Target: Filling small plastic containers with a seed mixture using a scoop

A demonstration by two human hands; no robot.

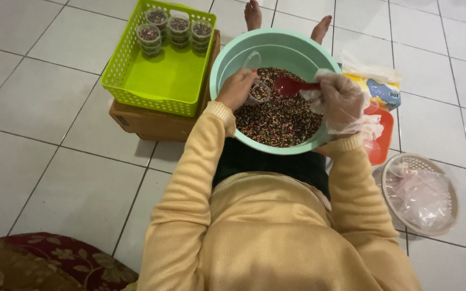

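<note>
Now the left hand (237, 89) grips one small clear cup (259, 92) over one teal basin (227, 59) of mixed snack; the gloved right hand (341, 102) holds one red scoop (292, 86). One green basket (163, 81) holds seemingly six filled cups (175, 28).

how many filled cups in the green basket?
6 visible, all at the far end of the green basket: three stacks of two, at left, middle-back and, and right. Stacking makes the count uncertain; more may be hidden.

Tiled floor (44, 97) under cardboard box (146, 121), round basket (443, 178)
</note>
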